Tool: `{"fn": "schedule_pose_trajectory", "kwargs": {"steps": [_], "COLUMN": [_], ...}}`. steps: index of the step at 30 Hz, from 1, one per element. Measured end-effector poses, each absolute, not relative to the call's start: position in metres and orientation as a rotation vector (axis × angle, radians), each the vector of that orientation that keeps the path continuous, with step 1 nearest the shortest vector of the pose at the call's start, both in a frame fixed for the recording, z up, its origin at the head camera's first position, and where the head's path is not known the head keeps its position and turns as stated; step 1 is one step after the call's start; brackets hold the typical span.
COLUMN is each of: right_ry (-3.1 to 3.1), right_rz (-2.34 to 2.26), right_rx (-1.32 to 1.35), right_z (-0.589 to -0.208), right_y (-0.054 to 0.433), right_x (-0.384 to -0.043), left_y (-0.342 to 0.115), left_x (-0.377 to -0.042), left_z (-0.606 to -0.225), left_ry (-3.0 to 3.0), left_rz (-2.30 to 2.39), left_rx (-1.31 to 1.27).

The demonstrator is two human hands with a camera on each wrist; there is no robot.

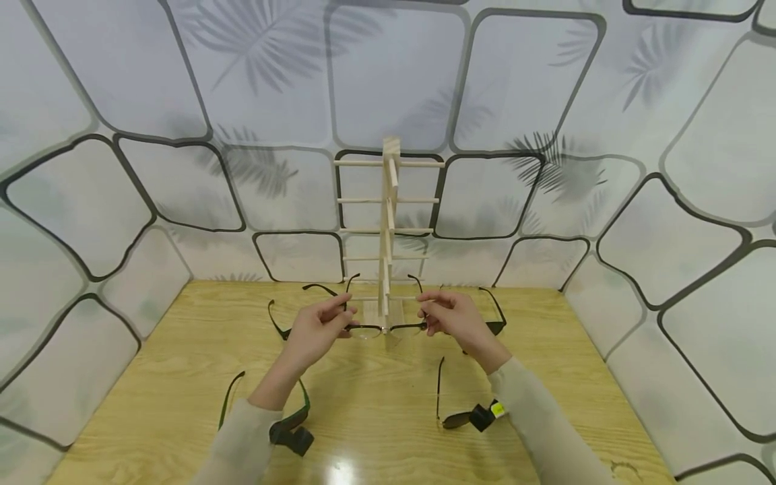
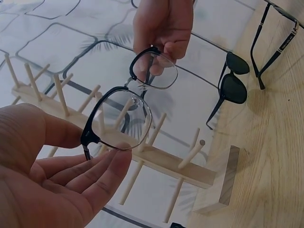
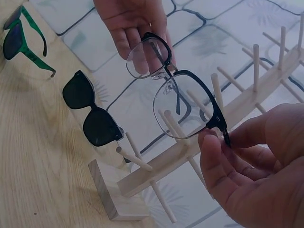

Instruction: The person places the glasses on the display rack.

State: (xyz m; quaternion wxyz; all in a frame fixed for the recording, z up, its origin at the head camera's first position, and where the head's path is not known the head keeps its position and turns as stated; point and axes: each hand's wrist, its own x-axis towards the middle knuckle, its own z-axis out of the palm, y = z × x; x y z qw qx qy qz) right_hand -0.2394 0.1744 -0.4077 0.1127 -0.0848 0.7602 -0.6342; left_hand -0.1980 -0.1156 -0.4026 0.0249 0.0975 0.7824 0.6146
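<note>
A pair of eyeglasses (image 1: 366, 328), with black upper rims, thin lower wire and clear lenses, is held level by both hands in front of the wooden peg rack (image 1: 391, 202). Its temples point toward the rack. My left hand (image 1: 315, 337) pinches the left hinge corner, thumb on one side and fingers on the other. At the opposite hinge corner, my right hand (image 1: 456, 323) grips the frame the same way. In the left wrist view the eyeglass rim (image 2: 90, 121) appears close up, overlapping the rack's lower pegs. The right wrist view shows the lenses (image 3: 178, 109) facing me.
The rack's block base (image 2: 223, 185) stands on the wood-grain table (image 1: 376, 431). Black sunglasses (image 3: 102, 123) lie left of it, others (image 2: 233, 88) right. Nearer me are green-armed sunglasses (image 1: 297, 419) at left and dark-lensed glasses (image 1: 456, 421) at right. Patterned cloth walls (image 1: 400, 81) surround the table.
</note>
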Motion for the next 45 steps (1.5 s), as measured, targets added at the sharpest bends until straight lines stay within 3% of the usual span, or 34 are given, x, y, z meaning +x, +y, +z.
{"fn": "schedule_pose_trajectory", "kwargs": {"steps": [14, 45], "right_ry": [2.269, 2.279], "right_rz": [-1.893, -1.905], "right_rx": [-0.144, -0.175], "right_z": [-0.418, -0.42], "right_y": [0.171, 0.162], "right_x": [-0.252, -0.259], "left_y": [-0.116, -0.11], "left_x": [-0.215, -0.231], "left_z": [-0.413, -0.42], "left_ry": [2.349, 2.442], "left_rz": [1.886, 1.909], "left_rx": [0.317, 0.295]}}
